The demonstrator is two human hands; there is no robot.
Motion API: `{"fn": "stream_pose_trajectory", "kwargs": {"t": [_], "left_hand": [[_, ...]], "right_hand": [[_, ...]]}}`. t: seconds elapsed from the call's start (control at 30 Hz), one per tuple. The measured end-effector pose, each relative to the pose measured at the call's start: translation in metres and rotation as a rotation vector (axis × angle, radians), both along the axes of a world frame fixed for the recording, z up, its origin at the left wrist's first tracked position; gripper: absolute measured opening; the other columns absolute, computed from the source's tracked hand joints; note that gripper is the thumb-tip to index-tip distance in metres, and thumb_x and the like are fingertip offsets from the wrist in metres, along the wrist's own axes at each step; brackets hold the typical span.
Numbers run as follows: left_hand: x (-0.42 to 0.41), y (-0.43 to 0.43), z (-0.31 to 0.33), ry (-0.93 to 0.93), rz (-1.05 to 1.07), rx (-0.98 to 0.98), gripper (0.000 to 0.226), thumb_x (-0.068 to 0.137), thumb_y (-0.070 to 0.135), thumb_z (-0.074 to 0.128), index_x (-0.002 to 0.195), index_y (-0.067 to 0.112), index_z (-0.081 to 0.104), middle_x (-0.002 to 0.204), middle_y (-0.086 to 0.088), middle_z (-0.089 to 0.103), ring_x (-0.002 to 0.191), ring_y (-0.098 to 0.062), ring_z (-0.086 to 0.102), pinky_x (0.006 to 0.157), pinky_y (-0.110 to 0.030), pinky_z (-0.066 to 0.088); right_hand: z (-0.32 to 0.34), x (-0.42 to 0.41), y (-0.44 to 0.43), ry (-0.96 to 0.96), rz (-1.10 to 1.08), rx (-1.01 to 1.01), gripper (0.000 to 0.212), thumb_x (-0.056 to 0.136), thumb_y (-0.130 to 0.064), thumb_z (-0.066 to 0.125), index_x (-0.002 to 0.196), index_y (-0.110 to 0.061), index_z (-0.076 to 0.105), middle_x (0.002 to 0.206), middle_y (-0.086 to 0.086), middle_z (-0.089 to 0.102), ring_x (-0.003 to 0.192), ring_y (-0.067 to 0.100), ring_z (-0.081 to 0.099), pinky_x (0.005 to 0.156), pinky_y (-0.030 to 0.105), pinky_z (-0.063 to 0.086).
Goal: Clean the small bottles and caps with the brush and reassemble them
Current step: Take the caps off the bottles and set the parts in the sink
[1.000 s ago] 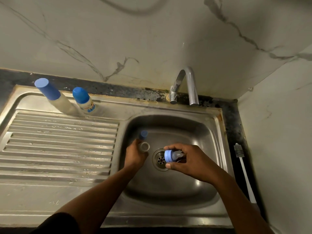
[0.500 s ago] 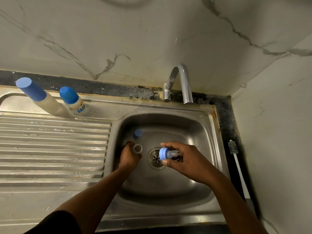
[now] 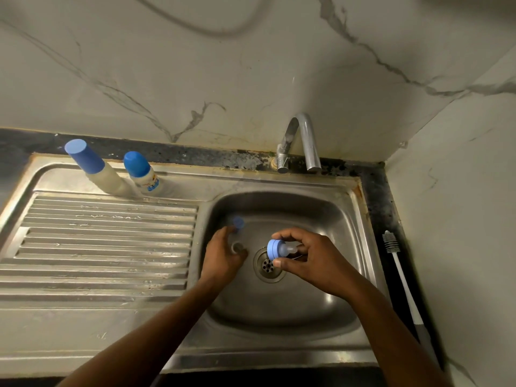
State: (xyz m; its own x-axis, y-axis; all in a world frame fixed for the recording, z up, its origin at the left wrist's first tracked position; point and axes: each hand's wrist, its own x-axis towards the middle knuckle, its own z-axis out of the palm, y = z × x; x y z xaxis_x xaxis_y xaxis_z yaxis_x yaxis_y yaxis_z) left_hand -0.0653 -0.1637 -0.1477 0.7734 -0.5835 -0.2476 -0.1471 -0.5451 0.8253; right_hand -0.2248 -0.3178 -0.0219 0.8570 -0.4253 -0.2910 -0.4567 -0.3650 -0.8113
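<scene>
Over the steel sink basin (image 3: 329,219), my left hand (image 3: 223,258) grips a small open bottle (image 3: 237,247) with its mouth facing up. My right hand (image 3: 310,261) pinches a blue screw ring with a clear teat (image 3: 276,250) above the drain (image 3: 269,265), a little to the right of the bottle. A small blue cap (image 3: 238,222) shows in the basin just behind my left hand. The white bottle brush (image 3: 399,272) lies on the dark counter strip right of the sink, untouched.
Two capped bottles, a tall one (image 3: 92,169) and a shorter one (image 3: 141,171), stand at the back of the ribbed drainboard (image 3: 106,247). The tap (image 3: 301,141) arches over the basin's back edge. Marble walls close in behind and on the right.
Both hands stay over the basin with the same items; the teat ring in my right hand has turned slightly and the view has shifted a little.
</scene>
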Motion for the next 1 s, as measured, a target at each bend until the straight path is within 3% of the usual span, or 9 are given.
{"fn": "stream_pose_trajectory", "kwargs": {"t": [0.1, 0.17, 0.23, 0.4, 0.53, 0.77, 0.9, 1.0], "left_hand": [[-0.008, 0.012, 0.028, 0.034, 0.01, -0.125, 0.035, 0.096, 0.034, 0.076, 0.128, 0.025, 0.066, 0.119, 0.01, 0.07, 0.105, -0.005, 0.068, 0.087, -0.023, 0.057], [-0.015, 0.02, 0.052, 0.103, 0.007, -0.221, 0.016, 0.101, 0.034, 0.07, 0.112, 0.022, 0.073, 0.098, 0.005, 0.076, 0.091, -0.011, 0.073, 0.079, -0.027, 0.06], [-0.022, 0.03, 0.078, 0.199, -0.005, -0.33, 0.019, 0.104, 0.029, 0.065, 0.1, 0.016, 0.077, 0.087, -0.006, 0.076, 0.083, -0.023, 0.073, 0.076, -0.034, 0.06], [-0.038, 0.055, 0.118, 0.52, -0.013, -0.482, 0.025, 0.106, 0.022, 0.06, 0.117, 0.009, 0.078, 0.105, -0.012, 0.08, 0.105, -0.028, 0.076, 0.095, -0.04, 0.062], [-0.041, 0.063, 0.131, 0.643, 0.028, -0.546, 0.028, 0.104, 0.018, 0.061, 0.127, 0.008, 0.074, 0.115, -0.013, 0.079, 0.112, -0.029, 0.075, 0.099, -0.039, 0.06], [-0.042, 0.077, 0.14, 0.781, 0.107, -0.623, 0.028, 0.092, 0.018, 0.072, 0.118, 0.011, 0.081, 0.119, -0.018, 0.077, 0.115, -0.031, 0.074, 0.099, -0.035, 0.06], [-0.038, 0.084, 0.14, 0.817, 0.115, -0.631, 0.031, 0.09, 0.015, 0.074, 0.118, 0.006, 0.079, 0.12, -0.02, 0.076, 0.116, -0.034, 0.073, 0.096, -0.032, 0.061], [-0.038, 0.088, 0.141, 0.818, 0.106, -0.623, 0.034, 0.089, 0.014, 0.074, 0.12, 0.002, 0.077, 0.119, -0.021, 0.076, 0.115, -0.035, 0.073, 0.093, -0.03, 0.062]], "right_hand": [[0.004, 0.001, 0.007, -0.044, -0.013, 0.009, 0.05, 0.085, -0.028, 0.084, 0.13, -0.038, 0.066, 0.122, -0.021, 0.07, 0.106, 0.003, 0.071, 0.093, 0.032, 0.061], [0.007, 0.001, 0.012, -0.083, -0.026, 0.023, 0.05, 0.085, -0.027, 0.085, 0.131, -0.035, 0.068, 0.123, -0.019, 0.071, 0.109, 0.004, 0.071, 0.093, 0.032, 0.061], [0.011, 0.002, 0.018, -0.115, -0.035, 0.034, 0.05, 0.085, -0.028, 0.086, 0.13, -0.034, 0.068, 0.122, -0.018, 0.072, 0.109, 0.005, 0.071, 0.092, 0.033, 0.061], [0.024, 0.002, 0.035, -0.151, -0.04, 0.012, 0.04, 0.081, -0.032, 0.089, 0.11, -0.027, 0.063, 0.102, -0.009, 0.076, 0.095, 0.011, 0.074, 0.082, 0.037, 0.063], [0.029, 0.004, 0.045, -0.196, -0.027, 0.027, 0.034, 0.082, -0.029, 0.089, 0.1, -0.022, 0.061, 0.092, -0.002, 0.076, 0.087, 0.017, 0.075, 0.078, 0.042, 0.063], [0.027, 0.006, 0.071, -0.261, -0.096, 0.107, 0.022, 0.083, -0.026, 0.088, 0.084, -0.017, 0.067, 0.087, 0.0, 0.075, 0.083, 0.016, 0.074, 0.073, 0.03, 0.059], [0.026, 0.003, 0.087, -0.306, -0.098, 0.16, 0.009, 0.089, -0.023, 0.082, 0.091, -0.016, 0.079, 0.096, 0.001, 0.078, 0.09, 0.022, 0.074, 0.08, 0.037, 0.061], [0.028, 0.0, 0.092, -0.326, -0.075, 0.204, 0.009, 0.092, -0.02, 0.078, 0.1, -0.015, 0.082, 0.104, -0.001, 0.079, 0.098, 0.02, 0.075, 0.085, 0.03, 0.059]]}}
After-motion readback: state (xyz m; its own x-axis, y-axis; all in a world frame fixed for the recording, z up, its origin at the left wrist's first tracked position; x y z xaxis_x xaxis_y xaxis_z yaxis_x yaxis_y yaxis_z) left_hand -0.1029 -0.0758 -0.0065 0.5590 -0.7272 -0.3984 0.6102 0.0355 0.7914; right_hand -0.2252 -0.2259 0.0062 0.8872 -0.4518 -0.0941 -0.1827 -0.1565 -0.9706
